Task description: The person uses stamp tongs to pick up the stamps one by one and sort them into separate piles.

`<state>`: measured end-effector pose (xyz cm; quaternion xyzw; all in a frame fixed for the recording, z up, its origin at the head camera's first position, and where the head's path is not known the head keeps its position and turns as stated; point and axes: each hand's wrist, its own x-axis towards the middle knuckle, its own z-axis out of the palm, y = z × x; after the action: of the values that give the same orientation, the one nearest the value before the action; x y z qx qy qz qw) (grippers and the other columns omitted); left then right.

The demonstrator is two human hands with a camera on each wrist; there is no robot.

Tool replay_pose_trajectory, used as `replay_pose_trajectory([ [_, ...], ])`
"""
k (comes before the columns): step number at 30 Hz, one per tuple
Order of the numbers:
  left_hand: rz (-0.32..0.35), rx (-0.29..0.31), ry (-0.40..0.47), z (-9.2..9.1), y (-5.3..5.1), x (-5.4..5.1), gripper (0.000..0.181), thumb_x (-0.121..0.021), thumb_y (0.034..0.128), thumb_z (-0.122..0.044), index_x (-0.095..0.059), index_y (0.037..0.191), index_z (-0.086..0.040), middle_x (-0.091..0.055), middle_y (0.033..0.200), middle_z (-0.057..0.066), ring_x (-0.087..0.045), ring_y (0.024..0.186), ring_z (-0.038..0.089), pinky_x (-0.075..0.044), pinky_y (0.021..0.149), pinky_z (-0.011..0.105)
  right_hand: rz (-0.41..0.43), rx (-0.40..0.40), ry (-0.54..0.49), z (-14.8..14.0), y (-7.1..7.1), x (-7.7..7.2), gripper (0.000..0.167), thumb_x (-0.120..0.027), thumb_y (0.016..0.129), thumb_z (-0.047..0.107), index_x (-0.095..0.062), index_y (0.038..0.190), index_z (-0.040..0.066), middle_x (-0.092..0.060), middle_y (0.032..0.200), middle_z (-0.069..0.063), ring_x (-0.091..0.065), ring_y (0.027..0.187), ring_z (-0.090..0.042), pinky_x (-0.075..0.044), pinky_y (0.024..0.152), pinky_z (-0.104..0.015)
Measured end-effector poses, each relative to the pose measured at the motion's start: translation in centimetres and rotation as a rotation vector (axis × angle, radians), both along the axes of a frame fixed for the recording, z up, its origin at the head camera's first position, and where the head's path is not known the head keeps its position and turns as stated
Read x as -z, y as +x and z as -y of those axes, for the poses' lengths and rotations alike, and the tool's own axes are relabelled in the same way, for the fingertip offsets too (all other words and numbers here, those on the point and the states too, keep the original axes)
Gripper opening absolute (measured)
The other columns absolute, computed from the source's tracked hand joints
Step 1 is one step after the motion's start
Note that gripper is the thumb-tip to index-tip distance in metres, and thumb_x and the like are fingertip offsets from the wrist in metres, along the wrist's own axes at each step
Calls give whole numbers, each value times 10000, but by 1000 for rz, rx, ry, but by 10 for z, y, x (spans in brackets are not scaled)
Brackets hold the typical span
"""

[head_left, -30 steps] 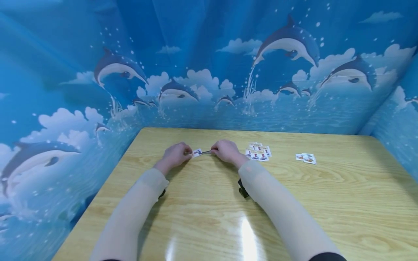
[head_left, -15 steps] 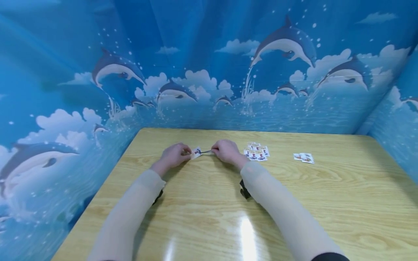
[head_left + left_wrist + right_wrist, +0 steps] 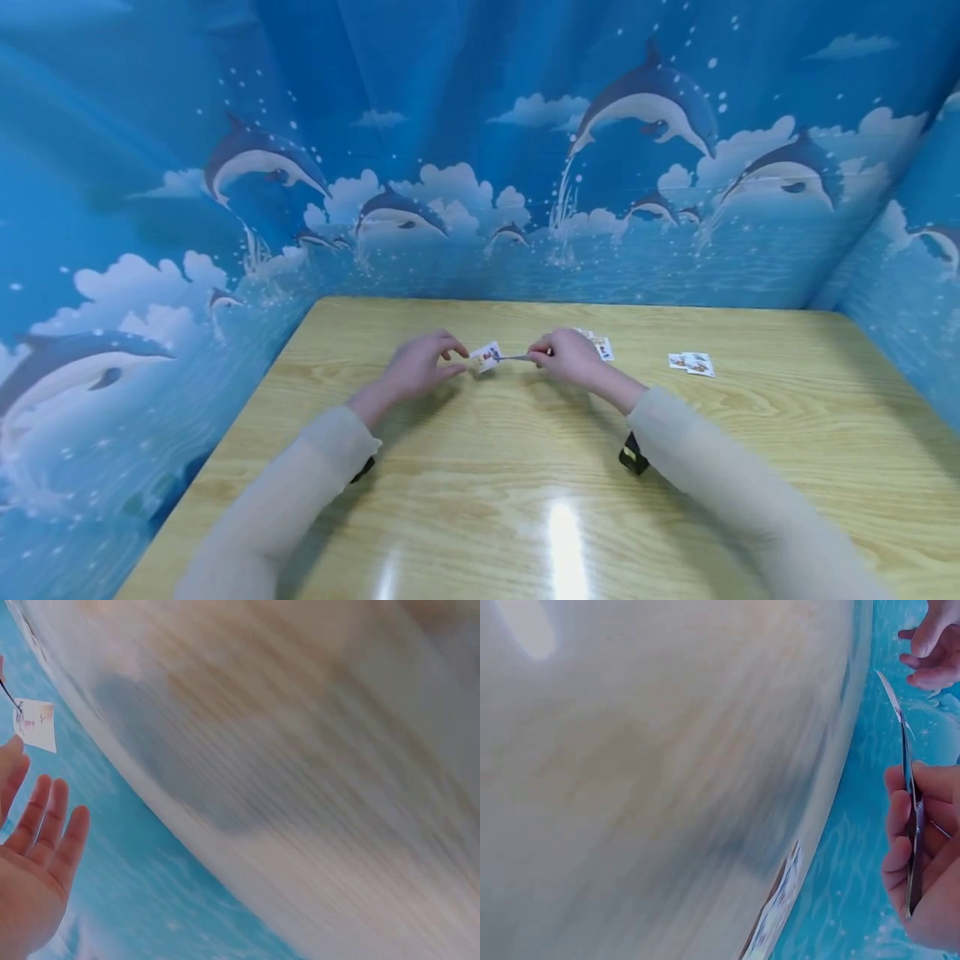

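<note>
My right hand (image 3: pixel 567 356) grips a pair of slim metal tweezers (image 3: pixel 910 825), its fingers curled round them in the right wrist view. At their tip hangs a small white picture card (image 3: pixel 486 357), held above the table and bowed a little when seen edge-on. Just left of the card is my left hand (image 3: pixel 422 364), fingers spread and thumb apart, with nothing in them. In the left wrist view the fingers look straight, and the card (image 3: pixel 36 725) appears beyond the fingertips. A group of similar cards (image 3: pixel 603 347) lies behind my right hand, partly hidden by it.
Farther right on the wooden table (image 3: pixel 480 467) lies a smaller group of picture cards (image 3: pixel 693 363), overlapping. A blue dolphin-print curtain (image 3: pixel 465 167) closes off the back and both sides of the table.
The left fingers have let go of the card. My right hand has moved right with the tweezers and card, now covering part of the nearer card group. The left hand has shifted slightly right.
</note>
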<state>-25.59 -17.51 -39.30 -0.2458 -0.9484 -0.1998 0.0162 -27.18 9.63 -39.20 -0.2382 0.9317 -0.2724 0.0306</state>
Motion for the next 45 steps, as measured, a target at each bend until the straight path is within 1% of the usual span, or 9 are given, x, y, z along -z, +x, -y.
replay_pose_trajectory([
  [5, -24, 83, -29, -18, 16, 1, 225, -695, 913, -295, -699, 1101, -173, -627, 1103, -14, -619, 932, 148, -509, 764, 343, 49, 12, -72, -30, 25, 0, 176, -627, 951, 149, -759, 1012, 50, -700, 799, 5, -551, 628, -99, -415, 562, -296],
  [10, 1, 154, -29, -34, 31, 3, 232, -695, 910, -275, -694, 1114, -164, -635, 1100, -7, -624, 923, 143, -508, 753, 320, 72, -6, -89, -54, 47, 2, 153, -627, 944, 110, -757, 988, 43, -693, 790, 3, -559, 638, -104, -436, 567, -299],
  [13, 35, 186, -23, -43, 38, 4, 231, -698, 909, -259, -695, 1117, -158, -639, 1095, 4, -625, 915, 144, -505, 749, 297, 79, -28, -86, -62, 57, 4, 149, -634, 938, 101, -756, 995, 36, -692, 811, 3, -562, 646, -104, -452, 569, -286],
  [18, 52, 248, -48, -57, 44, 8, 228, -712, 895, -290, -710, 1086, -165, -645, 1062, -19, -626, 888, 116, -497, 739, 249, 74, -31, -67, -66, 66, 10, 145, -657, 923, 112, -758, 996, 38, -707, 873, -8, -569, 674, -78, -463, 597, -279],
  [23, 32, 304, -94, -69, 44, 15, 192, -731, 875, -289, -726, 1031, -176, -636, 986, -55, -603, 823, 60, -476, 700, 197, 65, -35, -24, -66, 71, 17, 121, -674, 914, 124, -768, 974, 76, -714, 895, -7, -570, 695, -69, -461, 617, -293],
  [27, 33, 322, -139, -74, 44, 18, 168, -728, 875, -295, -728, 1001, -183, -605, 920, -83, -574, 791, 39, -460, 691, 188, 35, -60, 5, -66, 72, 21, 110, -681, 908, 127, -775, 959, 99, -714, 908, 0, -582, 722, -70, -465, 636, -303],
  [32, 39, 302, -190, -78, 42, 22, 172, -718, 883, -332, -724, 993, -201, -576, 887, -100, -540, 768, 33, -442, 667, 195, -1, -74, 26, -66, 73, 22, 107, -682, 906, 125, -777, 953, 111, -712, 910, 6, -613, 765, -103, -479, 655, -325],
  [40, 42, 268, -203, -85, 35, 28, 84, -727, 884, -277, -713, 938, -214, -565, 850, -119, -535, 741, 19, -443, 665, 194, -46, -89, 52, -69, 72, 23, 97, -695, 895, 126, -778, 944, 113, -721, 906, 1, -654, 825, -169, -500, 681, -354],
  [45, 60, 244, -203, -89, 32, 28, 68, -744, 867, -271, -701, 900, -231, -548, 829, -133, -526, 726, 14, -435, 658, 197, -25, -78, 65, -70, 70, 23, 115, -687, 904, 137, -771, 974, 101, -721, 939, -23, -663, 874, -213, -515, 730, -395],
])
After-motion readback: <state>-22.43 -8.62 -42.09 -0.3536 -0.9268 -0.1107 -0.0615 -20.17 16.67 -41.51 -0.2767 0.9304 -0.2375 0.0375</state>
